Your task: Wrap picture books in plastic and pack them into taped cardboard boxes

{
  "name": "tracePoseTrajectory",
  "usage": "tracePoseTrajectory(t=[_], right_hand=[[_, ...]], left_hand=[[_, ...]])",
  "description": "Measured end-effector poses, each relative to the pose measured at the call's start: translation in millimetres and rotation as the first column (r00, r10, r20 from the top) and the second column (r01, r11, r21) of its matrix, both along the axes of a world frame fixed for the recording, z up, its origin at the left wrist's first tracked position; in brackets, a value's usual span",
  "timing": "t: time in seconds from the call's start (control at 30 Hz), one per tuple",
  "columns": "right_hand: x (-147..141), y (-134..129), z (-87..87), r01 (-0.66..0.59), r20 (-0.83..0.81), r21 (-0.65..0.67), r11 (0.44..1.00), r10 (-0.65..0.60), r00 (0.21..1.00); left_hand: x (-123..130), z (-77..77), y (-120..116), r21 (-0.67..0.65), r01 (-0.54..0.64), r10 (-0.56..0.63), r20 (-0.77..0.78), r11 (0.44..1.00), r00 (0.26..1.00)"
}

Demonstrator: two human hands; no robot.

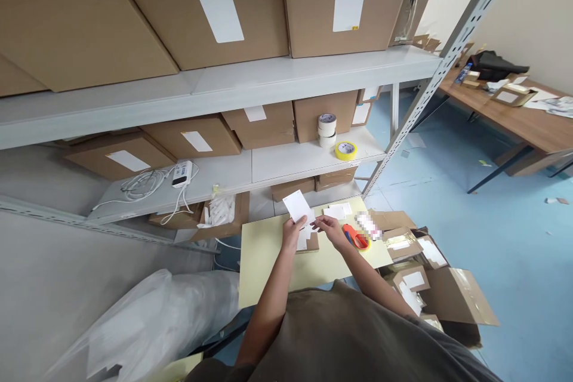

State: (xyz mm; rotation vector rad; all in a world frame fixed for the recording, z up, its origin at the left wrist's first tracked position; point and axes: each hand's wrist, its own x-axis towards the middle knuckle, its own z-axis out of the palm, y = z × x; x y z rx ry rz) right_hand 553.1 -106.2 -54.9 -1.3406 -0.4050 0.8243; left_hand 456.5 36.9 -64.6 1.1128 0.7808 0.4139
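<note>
My left hand (292, 233) grips a white paper label (297, 204) between thumb and fingers, held up above the table. My right hand (330, 229) is closed, its fingertips pinched at the label's lower right corner. Under both hands a small flat cardboard box (312, 243) lies on the pale yellow table (264, 256), with white paper partly covering it. Just right of my right hand lies an orange tape dispenser (353, 235). More white labels (338, 210) rest behind that hand.
Metal shelving (268, 80) with large cartons (237, 6) rises in front. Tape rolls (326, 125) and a power strip (182, 173) sit on its middle shelf. An open carton of small boxes (456, 292) stands at right, plastic wrap (179, 310) at left, a brown desk (505, 113) farther off.
</note>
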Motion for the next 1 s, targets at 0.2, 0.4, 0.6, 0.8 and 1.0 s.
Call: tracePoseTrajectory(t=[0.2,0.4,0.6,0.8,1.0], right_hand=[[0.0,-9.6,4.3,-0.027,0.004,0.009,1.000,0.027,1.000],[6.5,-7.0,10.3,-0.017,0.063,0.024,1.000,0.015,0.998],[14.5,-0.7,16.7,-0.056,0.139,0.035,0.998,0.051,0.989],[20.7,-5.8,25.3,-0.131,0.135,0.041,0.991,0.124,0.983],[33.9,-8.9,25.1,-0.101,0.048,0.063,0.993,0.099,0.994]], left_hand=[[2.4,-0.4,-9.1,0.001,0.011,-0.011,-0.016,1.000,1.000],[5.0,5.9,-14.1,0.391,-0.135,0.155,-0.021,0.910,0.988],[8.7,28.7,-17.5,0.481,0.173,-0.171,-0.048,0.859,0.984],[11.8,29.0,-14.2,0.334,0.010,0.000,-0.030,0.942,1.000],[21.0,24.6,-29.3,0.323,0.094,-0.095,-0.013,0.942,0.995]])
